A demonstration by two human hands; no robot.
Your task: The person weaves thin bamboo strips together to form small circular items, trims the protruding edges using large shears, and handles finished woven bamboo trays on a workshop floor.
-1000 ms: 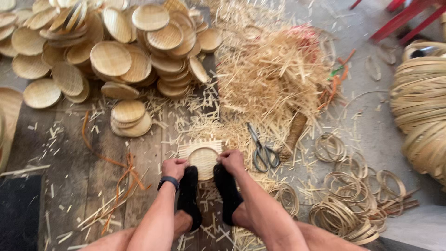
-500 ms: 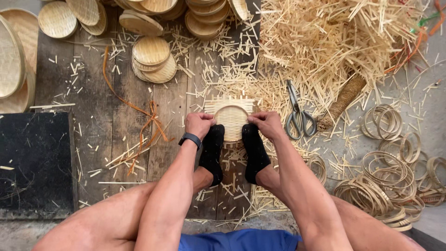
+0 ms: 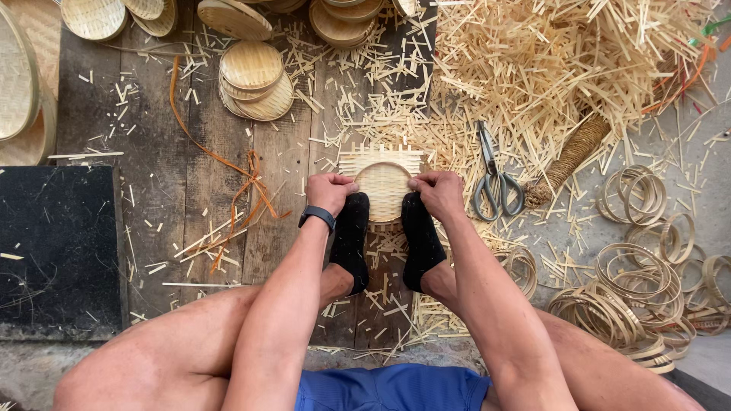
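A small round woven bamboo tray [image 3: 383, 186] with a ring rim lies on the wooden floor, its loose strip ends sticking out along the far side. My left hand [image 3: 329, 191] grips its left rim and my right hand [image 3: 436, 192] grips its right rim. Both my feet in black socks [image 3: 352, 242] press against the near edge of the tray, one on each side. A dark band sits on my left wrist.
Scissors [image 3: 493, 176] lie right of the tray, beside a rope-wrapped handle [image 3: 567, 160]. A big heap of bamboo strips [image 3: 548, 61] fills the far right. Bamboo rings [image 3: 647, 281] pile at right. Finished woven trays [image 3: 255, 80] stack at far left. A black mat [image 3: 57, 247] lies left.
The view has tilted down and closer over my legs. Both hands stay clamped on the tray's rim with the feet holding it; the tray looks unmoved on the floor.
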